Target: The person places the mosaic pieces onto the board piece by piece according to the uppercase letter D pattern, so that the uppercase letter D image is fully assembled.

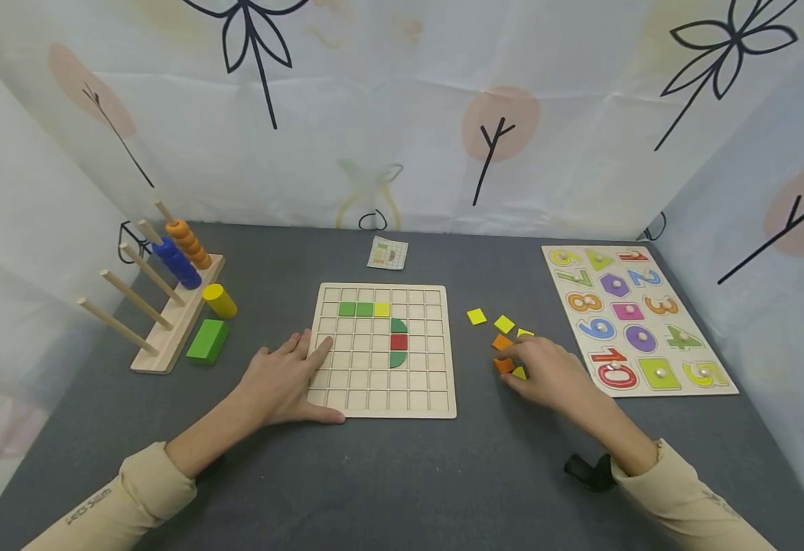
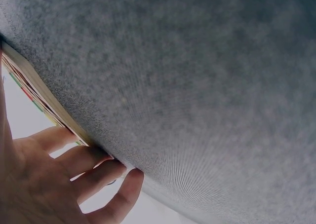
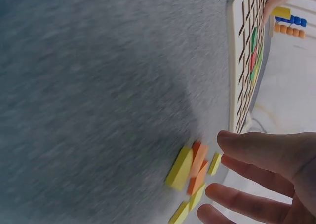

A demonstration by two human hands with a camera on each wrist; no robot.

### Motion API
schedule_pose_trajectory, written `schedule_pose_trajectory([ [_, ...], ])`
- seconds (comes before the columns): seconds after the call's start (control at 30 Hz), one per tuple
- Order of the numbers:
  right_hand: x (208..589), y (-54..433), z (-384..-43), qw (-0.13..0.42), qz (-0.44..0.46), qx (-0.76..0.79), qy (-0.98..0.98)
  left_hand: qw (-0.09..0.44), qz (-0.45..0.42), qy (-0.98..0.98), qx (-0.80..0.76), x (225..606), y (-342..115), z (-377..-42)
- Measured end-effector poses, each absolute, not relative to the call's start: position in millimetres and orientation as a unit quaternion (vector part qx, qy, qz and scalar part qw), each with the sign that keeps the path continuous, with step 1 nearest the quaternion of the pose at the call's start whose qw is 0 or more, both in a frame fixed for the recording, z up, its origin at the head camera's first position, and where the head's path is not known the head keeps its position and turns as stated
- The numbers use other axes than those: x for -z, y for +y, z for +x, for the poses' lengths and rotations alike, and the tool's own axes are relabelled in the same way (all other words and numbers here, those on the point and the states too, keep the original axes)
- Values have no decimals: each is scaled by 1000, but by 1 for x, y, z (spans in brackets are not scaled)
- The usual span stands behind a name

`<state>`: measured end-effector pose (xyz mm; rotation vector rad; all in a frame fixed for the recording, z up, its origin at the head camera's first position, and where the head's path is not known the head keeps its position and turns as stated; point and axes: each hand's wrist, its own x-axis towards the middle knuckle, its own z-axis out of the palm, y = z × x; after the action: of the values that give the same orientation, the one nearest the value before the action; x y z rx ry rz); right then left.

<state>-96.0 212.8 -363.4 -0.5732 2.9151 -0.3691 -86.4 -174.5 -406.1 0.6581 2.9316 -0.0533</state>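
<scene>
My left hand (image 1: pixel 279 384) rests along the left edge of the wooden grid board (image 1: pixel 438 398), thumb by the near corner, fingers spread on its side and rim. In the grid lie two green square tiles (image 1: pixel 356 309), a yellow tile (image 1: pixel 382 309), and a red tile (image 1: pixel 398 341) between two green rounded pieces (image 1: pixel 398 359). Right of the board, my right hand (image 1: pixel 549 373) reaches over a loose group of yellow tiles (image 1: pixel 504 324) and orange tiles (image 1: pixel 502 342). In the right wrist view its thumb and fingers stand apart beside the tiles, with nothing between them.
A small pattern card (image 1: pixel 387 253) lies behind the board. At left stand a peg abacus (image 1: pixel 164 337) with blue and orange beads, a yellow cylinder (image 1: pixel 219 301) and a green block (image 1: pixel 207 342). A number puzzle board (image 1: pixel 639 321) lies at right. Fabric walls surround the table.
</scene>
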Motion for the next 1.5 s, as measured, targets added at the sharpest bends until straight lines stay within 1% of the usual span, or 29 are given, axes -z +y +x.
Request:
schedule_pose_trajectory([
  [0.4,371,233,-90,104,-188,136,967,68,217,973,23,405,-174,-86],
  [0.63,375,233,-89,102,-200,158,961,74,215,973,22,404,-173,-86],
  [0.9,377,225,-85,103,-184,187,960,77,216,973,22,404,-173,-86],
  [1.2,383,212,-86,92,-201,198,955,74,218,973,19,405,-173,-86],
  [1.5,387,195,-89,105,-196,215,951,74,215,974,16,405,-174,-86],
])
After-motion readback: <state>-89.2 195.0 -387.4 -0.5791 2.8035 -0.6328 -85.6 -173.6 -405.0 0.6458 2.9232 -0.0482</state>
